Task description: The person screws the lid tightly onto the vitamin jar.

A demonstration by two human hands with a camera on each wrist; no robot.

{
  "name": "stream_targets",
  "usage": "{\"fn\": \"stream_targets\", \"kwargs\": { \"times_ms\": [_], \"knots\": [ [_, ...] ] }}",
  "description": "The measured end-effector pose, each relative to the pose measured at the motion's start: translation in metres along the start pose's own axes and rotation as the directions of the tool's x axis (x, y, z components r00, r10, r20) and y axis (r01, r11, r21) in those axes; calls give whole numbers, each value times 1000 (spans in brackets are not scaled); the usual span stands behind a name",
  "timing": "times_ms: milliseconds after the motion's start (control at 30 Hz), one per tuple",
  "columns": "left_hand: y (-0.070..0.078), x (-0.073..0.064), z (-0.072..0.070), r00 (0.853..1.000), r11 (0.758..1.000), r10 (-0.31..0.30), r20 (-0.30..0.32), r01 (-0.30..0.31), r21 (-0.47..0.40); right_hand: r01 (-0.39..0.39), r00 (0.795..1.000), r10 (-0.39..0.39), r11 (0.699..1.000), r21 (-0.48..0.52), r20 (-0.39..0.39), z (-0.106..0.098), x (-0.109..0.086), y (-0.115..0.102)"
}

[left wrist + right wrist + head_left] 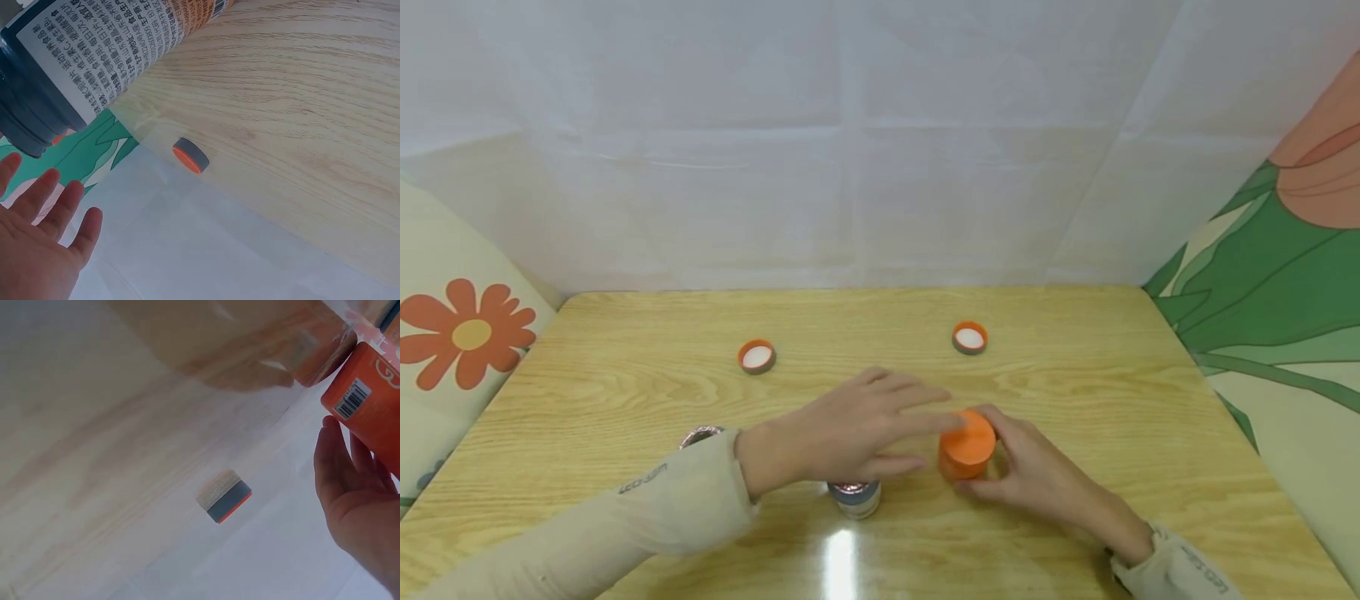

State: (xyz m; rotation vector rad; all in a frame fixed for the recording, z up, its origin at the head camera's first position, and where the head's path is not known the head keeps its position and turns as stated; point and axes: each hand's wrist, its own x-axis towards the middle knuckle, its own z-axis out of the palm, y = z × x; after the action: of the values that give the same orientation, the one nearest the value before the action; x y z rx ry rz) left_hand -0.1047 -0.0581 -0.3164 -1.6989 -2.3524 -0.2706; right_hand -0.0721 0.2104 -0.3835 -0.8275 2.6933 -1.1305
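An orange canister (pixel 967 442) stands in my right hand (pixel 1037 467), fingers behind it and thumb at its near side. In the right wrist view, a barcode shows near the lower end of the canister (pixel 369 406), with the right hand (pixel 353 487) along its side. My left hand (pixel 865 421) reaches across with fingers spread and fairly straight, the index finger overlapping the orange top. Under the left hand stands a lidless bottle (pixel 856 502). The left wrist view shows a bottle's printed label (pixel 94 50) and dark blue neck, the left hand (pixel 37 237) beside it.
Two bottle caps lie upturned farther back, a left cap (pixel 756 357) and a right cap (pixel 970 337). Another bottle's shiny rim (pixel 700 435) peeks out beside the left sleeve (pixel 677 500). A white sheet (pixel 850 167) hangs behind the wooden table (pixel 1075 375).
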Motion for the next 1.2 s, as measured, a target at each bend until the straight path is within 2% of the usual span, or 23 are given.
{"fn": "stream_targets", "kwargs": {
  "times_ms": [133, 367, 600, 800, 967, 1200],
  "knots": [
    [0, -3, 0, 1000, 1000, -20, -17, 19, -5, -15, 1000, 15, 1000, -5, -13, -2, -1, 0],
    [-4, -9, -3, 998, 999, -34, -53, 34, 4, -108, 994, 107, 991, 86, 14, -11, -2, 5],
    [-8, -15, -6, 995, 999, -39, -96, 38, -11, -170, 985, 170, 981, 89, 0, -21, -5, 8],
    [-11, -22, -10, 992, 998, -64, -105, 61, -36, -247, 968, 250, 964, 100, -20, -30, -8, 10],
    [-12, -26, -15, 990, 995, -92, -109, 89, -38, -293, 952, 298, 953, 74, -68, -38, -13, 14],
    [-12, -28, -18, 988, 995, -102, -114, 99, -30, -342, 929, 341, 940, 24, -144, -48, -23, 25]
  ]
}}
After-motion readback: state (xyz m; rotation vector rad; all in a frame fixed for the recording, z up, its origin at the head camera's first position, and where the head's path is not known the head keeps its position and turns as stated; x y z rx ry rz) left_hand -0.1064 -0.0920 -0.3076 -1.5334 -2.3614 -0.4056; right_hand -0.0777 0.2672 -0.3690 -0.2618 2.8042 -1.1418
